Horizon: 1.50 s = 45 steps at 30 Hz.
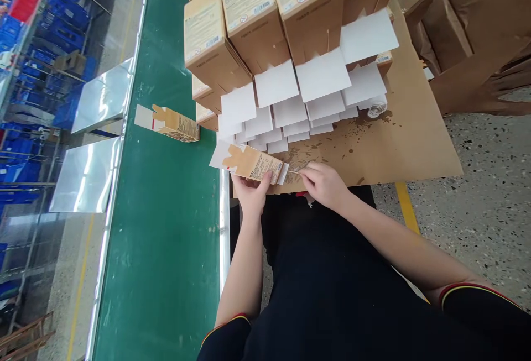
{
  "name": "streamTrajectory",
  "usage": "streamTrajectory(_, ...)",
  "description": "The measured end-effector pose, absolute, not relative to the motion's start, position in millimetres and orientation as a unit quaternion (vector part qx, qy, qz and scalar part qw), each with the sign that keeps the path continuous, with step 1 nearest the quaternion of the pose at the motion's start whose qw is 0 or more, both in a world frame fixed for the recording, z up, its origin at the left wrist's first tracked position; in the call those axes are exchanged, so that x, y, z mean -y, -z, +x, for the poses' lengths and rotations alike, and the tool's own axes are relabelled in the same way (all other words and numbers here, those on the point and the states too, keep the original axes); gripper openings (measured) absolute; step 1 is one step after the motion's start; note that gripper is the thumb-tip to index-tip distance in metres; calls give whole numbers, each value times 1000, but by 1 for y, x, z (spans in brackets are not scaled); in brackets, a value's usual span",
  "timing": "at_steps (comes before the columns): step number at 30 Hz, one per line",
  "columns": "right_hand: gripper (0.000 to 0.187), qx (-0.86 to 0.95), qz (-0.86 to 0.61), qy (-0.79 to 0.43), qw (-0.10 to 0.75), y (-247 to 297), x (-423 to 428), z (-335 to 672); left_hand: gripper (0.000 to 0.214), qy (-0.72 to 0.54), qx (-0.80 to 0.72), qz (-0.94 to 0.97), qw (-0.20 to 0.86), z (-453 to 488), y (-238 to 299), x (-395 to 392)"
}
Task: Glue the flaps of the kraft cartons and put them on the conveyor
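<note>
Left hand [251,192] grips carton [253,164] at table edge [373,176]; right hand [324,183] pinches its flap.

Head camera looks down (perhaps tilted), near the table [409,145].

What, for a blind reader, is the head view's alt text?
Left hand holds a tan carton at the table edge; right hand beside its end flap. Stacked cartons stand behind; another carton lies on the green conveyor.
</note>
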State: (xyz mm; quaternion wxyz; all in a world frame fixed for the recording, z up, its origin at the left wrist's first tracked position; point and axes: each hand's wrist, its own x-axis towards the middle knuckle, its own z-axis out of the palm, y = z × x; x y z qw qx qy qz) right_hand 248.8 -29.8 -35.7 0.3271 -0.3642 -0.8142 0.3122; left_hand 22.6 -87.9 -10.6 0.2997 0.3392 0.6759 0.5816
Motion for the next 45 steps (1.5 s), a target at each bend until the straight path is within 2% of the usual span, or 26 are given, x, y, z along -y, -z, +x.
streamTrajectory(7, 28, 730, -430, -329, 417, 25, 29, 279, 103, -574, -685, 398, 210, 43, 23, 95)
streamTrajectory(10, 29, 704, -447, -334, 439, 18, 35, 293, 104, -572, -687, 399, 204, 50, 23, 97)
streamTrajectory(18, 28, 692, -452, -354, 438, 3, 59, 317, 112, -572, -712, 371, 168, 56, 27, 92)
streamTrajectory(24, 24, 706, -431, -358, 433, 0, 66, 323, 101, -559, -724, 365, 172, 59, 35, 89)
streamTrajectory(27, 23, 705, -446, -335, 437, -1, 63, 340, 98, -603, -707, 350, 122, 24, 26, 110)
streamTrajectory(30, 21, 704, -467, -297, 445, 1, 54, 363, 107, -651, -698, 300, 0, -45, 8, 139)
streamTrajectory(32, 20, 706, -476, -269, 450, 4, 45, 374, 111, -647, -714, 267, -36, -96, 0, 149)
streamTrajectory(36, 19, 722, -462, -246, 452, 4, 25, 375, 100, -610, -769, 185, 53, -156, 2, 143)
streamTrajectory(38, 17, 727, -455, -235, 458, 2, 19, 376, 101, -593, -778, 191, 82, -160, 8, 142)
streamTrajectory(39, 16, 727, -456, -224, 461, 1, 17, 379, 104, -583, -783, 207, 61, -156, 9, 145)
streamTrajectory(41, 12, 725, -471, -193, 464, 0, 16, 391, 106, -562, -788, 243, -56, -145, 6, 156)
streamTrajectory(43, 9, 717, -503, -163, 455, -1, 15, 411, 90, -563, -751, 272, -211, -132, -5, 164)
streamTrajectory(45, 8, 704, -536, -137, 444, -2, 12, 430, 65, -596, -680, 325, -277, -121, -24, 153)
